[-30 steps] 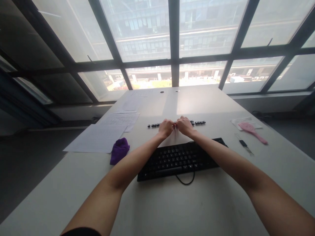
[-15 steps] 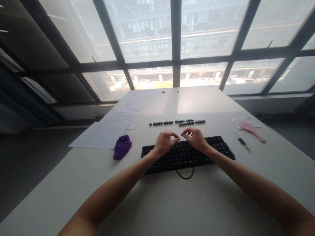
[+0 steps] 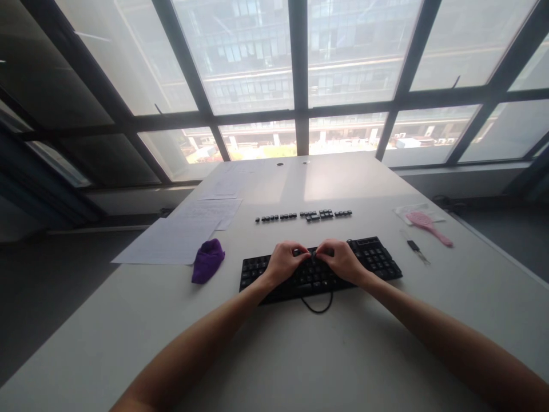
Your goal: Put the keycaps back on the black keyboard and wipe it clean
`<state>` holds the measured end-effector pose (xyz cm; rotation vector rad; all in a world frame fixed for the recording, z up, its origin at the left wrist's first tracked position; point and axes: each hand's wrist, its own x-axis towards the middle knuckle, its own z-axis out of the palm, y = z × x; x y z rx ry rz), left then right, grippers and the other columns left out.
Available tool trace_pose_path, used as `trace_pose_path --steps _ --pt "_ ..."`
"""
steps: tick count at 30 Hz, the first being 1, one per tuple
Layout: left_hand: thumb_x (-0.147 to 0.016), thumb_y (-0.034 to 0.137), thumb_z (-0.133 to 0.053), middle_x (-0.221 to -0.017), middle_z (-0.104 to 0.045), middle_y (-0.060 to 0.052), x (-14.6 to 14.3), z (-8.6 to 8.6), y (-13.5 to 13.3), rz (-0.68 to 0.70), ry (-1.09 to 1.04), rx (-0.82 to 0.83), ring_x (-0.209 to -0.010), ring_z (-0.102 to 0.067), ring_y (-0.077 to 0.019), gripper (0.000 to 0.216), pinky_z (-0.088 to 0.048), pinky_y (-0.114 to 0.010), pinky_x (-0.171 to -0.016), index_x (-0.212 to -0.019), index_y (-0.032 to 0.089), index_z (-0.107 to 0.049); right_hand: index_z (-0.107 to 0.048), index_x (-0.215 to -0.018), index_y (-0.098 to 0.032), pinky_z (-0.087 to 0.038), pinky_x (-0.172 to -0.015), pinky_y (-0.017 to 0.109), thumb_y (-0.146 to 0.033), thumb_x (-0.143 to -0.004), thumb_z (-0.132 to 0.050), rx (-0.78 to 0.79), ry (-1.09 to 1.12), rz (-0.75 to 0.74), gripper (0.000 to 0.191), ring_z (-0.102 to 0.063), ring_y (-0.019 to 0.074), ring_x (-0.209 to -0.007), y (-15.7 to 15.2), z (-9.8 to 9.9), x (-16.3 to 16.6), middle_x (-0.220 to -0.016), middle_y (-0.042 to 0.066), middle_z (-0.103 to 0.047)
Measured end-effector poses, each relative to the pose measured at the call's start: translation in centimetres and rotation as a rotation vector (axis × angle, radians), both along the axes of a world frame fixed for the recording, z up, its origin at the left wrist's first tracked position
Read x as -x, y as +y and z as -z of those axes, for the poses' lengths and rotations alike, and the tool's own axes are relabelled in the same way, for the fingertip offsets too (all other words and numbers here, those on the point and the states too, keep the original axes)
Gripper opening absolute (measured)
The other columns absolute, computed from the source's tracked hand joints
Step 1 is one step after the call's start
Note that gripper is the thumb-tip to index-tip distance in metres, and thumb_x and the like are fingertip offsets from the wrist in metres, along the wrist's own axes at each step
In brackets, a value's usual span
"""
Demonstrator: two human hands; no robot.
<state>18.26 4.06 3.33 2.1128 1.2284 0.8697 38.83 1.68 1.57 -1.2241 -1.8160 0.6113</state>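
Observation:
A black computer keyboard (image 3: 378, 258) lies in front of me, with a cable loop (image 3: 317, 312) at its near edge. Over its upper middle, my right hand (image 3: 343, 261) pinches a small dark keycap (image 3: 313, 255) between thumb and index finger, low at the keys. My left hand (image 3: 283, 263) is beside it, thumb and index finger closed together almost at the same spot; I cannot tell what, if anything, they grip. The fingers partly hide the keys there. Beyond the keyboard, several loose black keycaps (image 3: 279, 217) stand in a row on the white table.
A purple cloth (image 3: 208, 261) lies left of the keyboard, near paper sheets (image 3: 158, 240). To the right are a pink hairbrush (image 3: 429, 228) on a clear plastic bag (image 3: 401, 214) and a small tool with a black handle (image 3: 413, 246). Windows stand beyond the table (image 3: 334, 183).
Both hands have lowered onto the keyboard's upper middle and come closer together. The keycap held in my right fingers has moved down to the keys. The view has shifted slightly.

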Motion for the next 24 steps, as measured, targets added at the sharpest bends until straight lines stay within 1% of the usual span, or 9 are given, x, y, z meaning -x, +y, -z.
trace_pose_path --steps 5,8,11,15,19,24 --pt "-0.080 0.024 -0.077 -0.082 -0.078 -0.002 0.1 -0.1 -0.3 0.012 -0.009 -0.018 -0.080 -0.069 -0.0191 0.004 -0.050 -0.029 -0.078 -0.080 0.022 -0.080 -0.076 -0.084 -0.021 -0.050 -0.081 0.034 -0.014 -0.082 -0.069 -0.005 -0.015 0.003 0.010 -0.067 0.0207 -0.082 -0.1 0.1 -0.2 -0.085 0.004 -0.074" --pt "-0.081 0.022 -0.076 -0.082 -0.078 -0.001 0.2 0.0 -0.3 0.042 0.002 -0.046 -0.081 -0.069 -0.0196 0.004 -0.049 -0.031 -0.084 -0.079 0.023 -0.080 -0.075 -0.083 -0.021 -0.050 -0.082 0.034 -0.011 -0.082 -0.068 -0.019 -0.030 -0.014 0.012 -0.066 0.0209 -0.083 -0.1 0.1 -0.2 -0.085 0.004 -0.073" --pt "-0.082 0.022 -0.075 -0.082 -0.078 -0.002 0.2 0.3 -0.2 0.064 0.019 -0.092 -0.080 -0.069 -0.0192 0.005 -0.049 -0.033 -0.087 -0.079 0.022 -0.079 -0.073 -0.083 -0.020 -0.049 -0.083 0.034 -0.009 -0.082 -0.068 -0.043 -0.051 -0.035 0.013 -0.065 0.0209 -0.085 0.0 0.1 -0.2 -0.086 0.004 -0.071" --pt "-0.083 0.021 -0.075 -0.085 -0.077 -0.002 0.3 1.0 -0.2 0.077 0.051 -0.176 -0.083 -0.068 -0.0193 0.005 -0.049 -0.036 -0.091 -0.078 0.022 -0.077 -0.071 -0.081 -0.019 -0.048 -0.083 0.035 -0.008 -0.084 -0.067 -0.103 -0.110 -0.078 0.012 -0.063 0.0214 -0.087 0.2 0.1 -0.3 -0.086 0.005 -0.069" --pt "-0.083 0.020 -0.074 -0.088 -0.077 -0.002 0.3 1.3 -0.3 0.097 0.081 -0.227 -0.085 -0.067 -0.0197 0.006 -0.049 -0.037 -0.091 -0.078 0.021 -0.076 -0.068 -0.080 -0.019 -0.048 -0.081 0.034 -0.008 -0.087 -0.063 -0.153 -0.161 -0.145 0.014 -0.060 0.0216 -0.088 0.4 0.0 -0.4 -0.086 0.006 -0.067" --pt "-0.085 0.022 -0.073 -0.088 -0.078 -0.002 0.3 1.6 -0.2 0.101 0.080 -0.227 -0.084 -0.068 -0.0200 0.005 -0.051 -0.035 -0.086 -0.083 0.023 -0.077 -0.068 -0.083 -0.019 -0.048 -0.082 0.034 -0.009 -0.089 -0.062 -0.176 -0.172 -0.179 0.014 -0.060 0.0215 -0.089 0.3 0.1 -0.6 -0.090 0.006 -0.067"
